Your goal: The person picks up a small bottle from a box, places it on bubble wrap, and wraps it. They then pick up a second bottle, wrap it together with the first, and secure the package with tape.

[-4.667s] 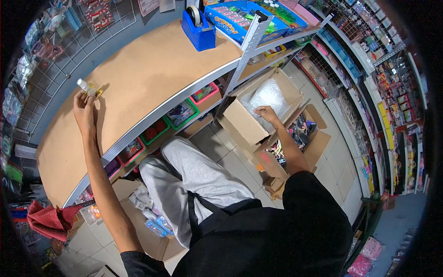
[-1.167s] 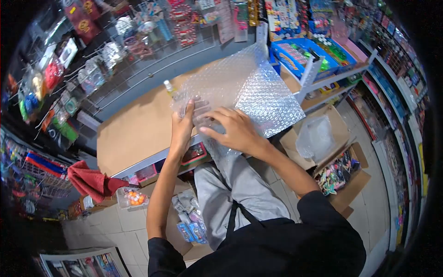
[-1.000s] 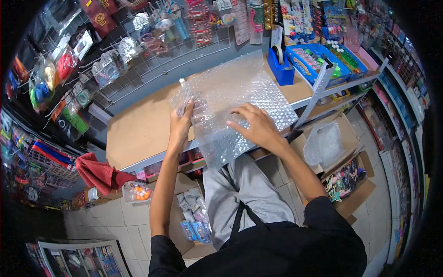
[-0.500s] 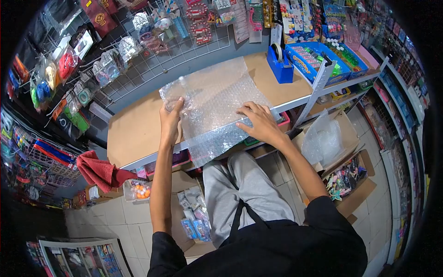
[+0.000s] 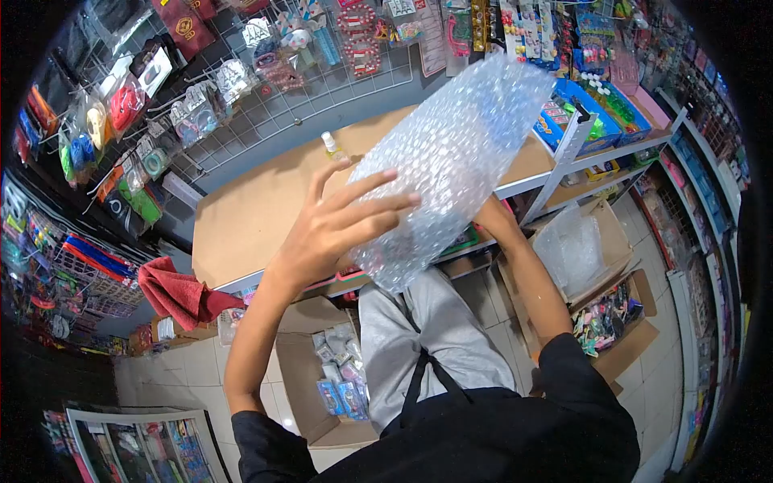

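Observation:
A sheet of clear bubble wrap [image 5: 451, 161] is raised at a slant above the wooden shelf top [image 5: 258, 209], its lower edge over my knees. My left hand [image 5: 342, 221] is at its left edge, fingers spread apart in front of the wrap. The right hand [image 5: 495, 219] is at the lower right side of the sheet, its fingers hidden behind the wrap. On the shelf top behind my left hand stands a small clear bottle [image 5: 331, 145] with a white cap and yellowish liquid.
Blue display boxes [image 5: 596, 121] sit at the shelf's right end. A red cloth [image 5: 181, 294] hangs at the left. Open cartons [image 5: 322, 431] [image 5: 616, 233] stand on the floor on both sides of my legs. Packaged goods hang on the wire grid [image 5: 322, 101] behind.
The bubble wrap has been lifted off the shelf top and tilted up to the right. My left hand has moved right and opened. The bottle is now uncovered, and the wrap hides the blue tape dispenser.

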A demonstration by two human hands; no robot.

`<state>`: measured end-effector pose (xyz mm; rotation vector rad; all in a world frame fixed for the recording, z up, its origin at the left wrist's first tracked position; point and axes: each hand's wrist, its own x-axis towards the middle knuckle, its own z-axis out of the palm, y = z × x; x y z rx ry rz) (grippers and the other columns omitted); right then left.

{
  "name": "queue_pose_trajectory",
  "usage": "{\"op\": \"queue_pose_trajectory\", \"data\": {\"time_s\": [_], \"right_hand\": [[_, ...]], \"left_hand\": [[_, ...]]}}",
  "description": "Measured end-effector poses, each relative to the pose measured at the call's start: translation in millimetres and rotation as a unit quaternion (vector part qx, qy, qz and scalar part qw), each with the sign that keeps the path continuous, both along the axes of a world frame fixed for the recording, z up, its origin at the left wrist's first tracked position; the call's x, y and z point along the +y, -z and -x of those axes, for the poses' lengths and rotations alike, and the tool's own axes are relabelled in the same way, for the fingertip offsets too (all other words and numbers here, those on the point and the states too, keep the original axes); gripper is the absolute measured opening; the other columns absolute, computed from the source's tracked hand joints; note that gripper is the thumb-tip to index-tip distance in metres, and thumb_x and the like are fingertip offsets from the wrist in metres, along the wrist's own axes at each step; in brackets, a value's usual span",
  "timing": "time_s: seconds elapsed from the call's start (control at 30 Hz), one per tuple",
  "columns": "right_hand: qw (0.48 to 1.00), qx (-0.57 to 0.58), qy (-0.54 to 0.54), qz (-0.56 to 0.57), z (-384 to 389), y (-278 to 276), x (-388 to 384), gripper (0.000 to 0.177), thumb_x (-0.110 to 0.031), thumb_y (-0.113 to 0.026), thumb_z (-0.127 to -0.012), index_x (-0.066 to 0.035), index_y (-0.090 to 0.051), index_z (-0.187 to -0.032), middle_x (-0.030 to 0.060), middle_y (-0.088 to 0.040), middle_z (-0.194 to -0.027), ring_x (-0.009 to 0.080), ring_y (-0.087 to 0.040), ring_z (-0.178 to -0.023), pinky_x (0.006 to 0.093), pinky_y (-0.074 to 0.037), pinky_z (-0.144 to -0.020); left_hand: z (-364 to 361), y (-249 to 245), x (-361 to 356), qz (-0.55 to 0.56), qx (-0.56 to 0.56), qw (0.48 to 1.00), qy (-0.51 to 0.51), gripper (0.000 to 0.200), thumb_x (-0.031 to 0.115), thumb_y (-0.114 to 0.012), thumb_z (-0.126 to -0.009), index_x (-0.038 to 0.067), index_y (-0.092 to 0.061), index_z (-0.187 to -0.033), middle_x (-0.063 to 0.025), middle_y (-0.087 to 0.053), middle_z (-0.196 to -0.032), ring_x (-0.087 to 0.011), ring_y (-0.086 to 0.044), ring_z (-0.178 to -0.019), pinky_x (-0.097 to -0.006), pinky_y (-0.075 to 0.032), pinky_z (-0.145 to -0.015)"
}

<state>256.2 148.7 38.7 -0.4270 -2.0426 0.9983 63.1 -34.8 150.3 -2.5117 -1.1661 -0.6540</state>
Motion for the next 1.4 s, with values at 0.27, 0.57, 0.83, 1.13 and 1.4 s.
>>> {"op": "queue_pose_trajectory", "data": {"time_s": [0.27,0.57,0.83,1.13,1.4], "right_hand": [[0.989,-0.017,0.083,-0.118,-17,49,31,0.046,-0.009,-0.064,-0.084,0.001,-0.055,-0.128,0.0193,-0.061,-0.126,0.0353,-0.058,-0.116,0.0408,-0.045,-0.100],[0.919,0.100,0.049,0.378,-43,18,30,0.041,-0.039,-0.046,-0.105,-0.006,-0.052,-0.129,0.0125,-0.068,-0.107,0.0143,-0.067,-0.094,0.0250,-0.050,-0.079],[0.989,-0.100,0.059,0.094,-17,32,23,0.042,-0.027,-0.076,-0.086,-0.004,-0.059,-0.116,0.0068,-0.065,-0.091,0.0144,-0.062,-0.080,0.0309,-0.051,-0.075],[0.935,-0.235,0.204,-0.170,24,14,5,0.033,-0.029,-0.071,-0.084,-0.008,-0.065,-0.108,0.0112,-0.066,-0.106,0.0329,-0.061,-0.106,0.0484,-0.043,-0.094],[0.974,-0.130,0.131,-0.135,169,24,23,0.050,-0.037,-0.073,-0.084,-0.003,-0.061,-0.118,0.0188,-0.062,-0.121,0.0324,-0.058,-0.118,0.0455,-0.042,-0.101]], "left_hand": [[45,88,-36,0.129,-0.035,0.991,-0.022,0.043,0.006,-0.067,-0.071,0.013,-0.051,-0.111,-0.0105,-0.050,-0.147,-0.0350,-0.046,-0.136,-0.0604,-0.026,-0.116],[91,121,-35,0.158,0.093,0.983,-0.013,0.063,0.023,-0.074,-0.062,0.015,-0.053,-0.122,-0.0120,-0.039,-0.153,-0.0345,-0.045,-0.135,-0.0510,-0.029,-0.118],[84,120,-46,0.198,-0.038,0.979,0.011,0.080,0.067,-0.061,-0.081,0.015,-0.042,-0.139,-0.0221,-0.036,-0.152,-0.0427,-0.040,-0.136,-0.0575,-0.025,-0.116],[93,128,-11,0.145,-0.192,0.885,-0.399,0.059,0.054,-0.044,-0.098,0.017,-0.044,-0.144,-0.0142,-0.033,-0.156,-0.0364,-0.029,-0.144,-0.0570,-0.014,-0.118],[89,148,-4,0.186,-0.075,0.894,-0.400,0.060,0.056,-0.046,-0.097,0.021,-0.045,-0.146,-0.0118,-0.034,-0.156,-0.0329,-0.027,-0.146,-0.0530,-0.014,-0.120]]}}
